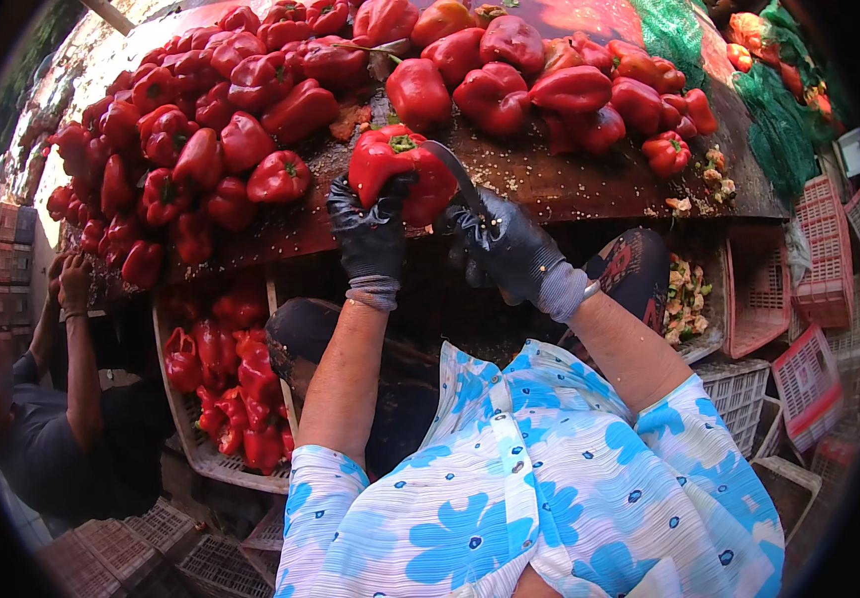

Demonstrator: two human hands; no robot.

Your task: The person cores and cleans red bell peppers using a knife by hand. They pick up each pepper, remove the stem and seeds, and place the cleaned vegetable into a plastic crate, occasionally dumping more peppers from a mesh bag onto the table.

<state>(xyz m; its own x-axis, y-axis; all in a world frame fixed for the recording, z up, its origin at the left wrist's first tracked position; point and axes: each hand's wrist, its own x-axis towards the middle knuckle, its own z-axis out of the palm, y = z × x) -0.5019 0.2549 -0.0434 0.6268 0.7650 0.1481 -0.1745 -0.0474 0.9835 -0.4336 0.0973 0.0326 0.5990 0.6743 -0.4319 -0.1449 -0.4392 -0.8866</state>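
Note:
A red bell pepper (392,161) with its green stem end up is gripped by my left hand (370,228), which wears a black glove. In my right hand (508,243), gloved the same way, is a knife with a curved blade (451,166). The blade's tip lies against the pepper's upper right side, close to the stem. How deep it sits in the flesh I cannot tell. Both hands are just above the near edge of a wooden table (549,194) strewn with pale seeds. Whole red peppers (205,112) are heaped beyond and to the left.
Left of my legs, a crate (213,472) holds red peppers. To the right, another crate contains cut-out pepper cores (684,299), beside a pink crate (759,299). Green netting (777,127) hangs at the table's right end. A co-worker's hands (71,280) are at its left edge.

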